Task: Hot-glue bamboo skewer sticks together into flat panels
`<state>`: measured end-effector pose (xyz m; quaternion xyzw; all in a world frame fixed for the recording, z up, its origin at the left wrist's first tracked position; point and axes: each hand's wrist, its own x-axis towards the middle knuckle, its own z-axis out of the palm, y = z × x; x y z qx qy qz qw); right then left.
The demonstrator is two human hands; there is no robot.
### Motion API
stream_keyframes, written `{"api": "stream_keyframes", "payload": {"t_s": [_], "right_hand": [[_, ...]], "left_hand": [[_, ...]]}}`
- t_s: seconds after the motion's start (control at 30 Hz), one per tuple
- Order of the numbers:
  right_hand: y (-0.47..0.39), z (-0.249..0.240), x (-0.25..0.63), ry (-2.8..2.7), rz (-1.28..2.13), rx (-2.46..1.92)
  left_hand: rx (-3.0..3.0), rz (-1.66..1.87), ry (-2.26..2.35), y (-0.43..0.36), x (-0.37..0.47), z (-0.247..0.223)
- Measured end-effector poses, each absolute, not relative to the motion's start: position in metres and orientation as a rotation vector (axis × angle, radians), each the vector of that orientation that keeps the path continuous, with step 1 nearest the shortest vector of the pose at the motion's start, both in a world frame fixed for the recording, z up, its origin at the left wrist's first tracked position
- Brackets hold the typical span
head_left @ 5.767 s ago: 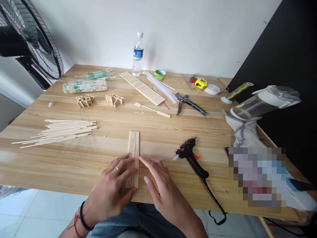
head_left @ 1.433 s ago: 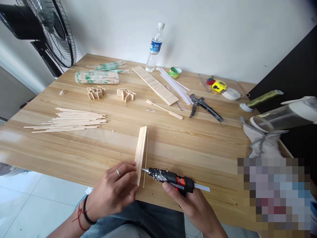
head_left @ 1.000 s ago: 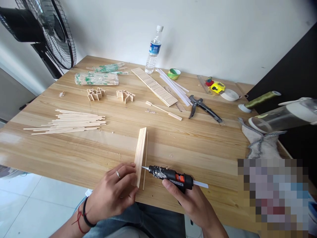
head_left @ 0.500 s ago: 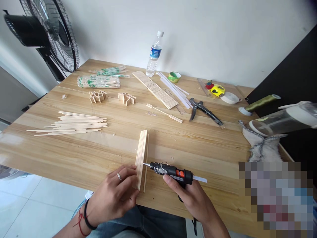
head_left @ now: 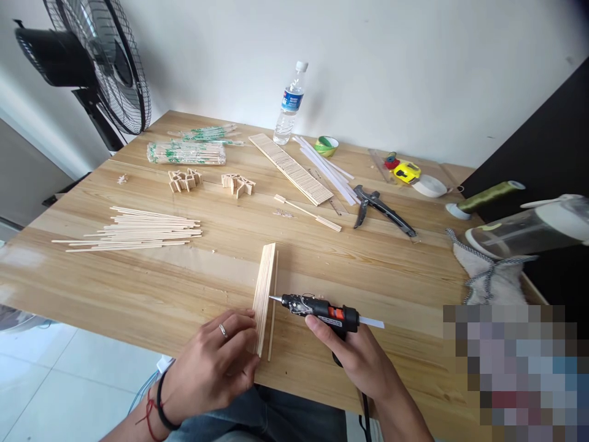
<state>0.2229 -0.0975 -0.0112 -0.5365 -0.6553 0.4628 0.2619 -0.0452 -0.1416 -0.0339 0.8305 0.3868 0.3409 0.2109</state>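
Right grip (head_left: 356, 355) wrapped round glue gun (head_left: 317, 307); left grip (head_left: 221, 357) half-curled, holding stick panel (head_left: 264, 288).

Glue gun (head_left: 319, 311) right of panel (head_left: 265, 288)

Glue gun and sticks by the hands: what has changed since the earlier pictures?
The glue gun, first lying on the table, is now in the right hand; its nozzle has lately crept toward the far end of the stick panel. The left hand now holds that panel tilted, and a single stick lies apart to its right. The loose sticks and bottle stayed put.
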Motion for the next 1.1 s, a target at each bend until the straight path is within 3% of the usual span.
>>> {"api": "stream_keyframes", "payload": {"t_s": [1.1], "right_hand": [[-0.063,-0.015,0.228,-1.805,1.221,-1.399]], "left_hand": [[2.34,0.968,1.11,-0.14,-0.042,-0.03]]}}
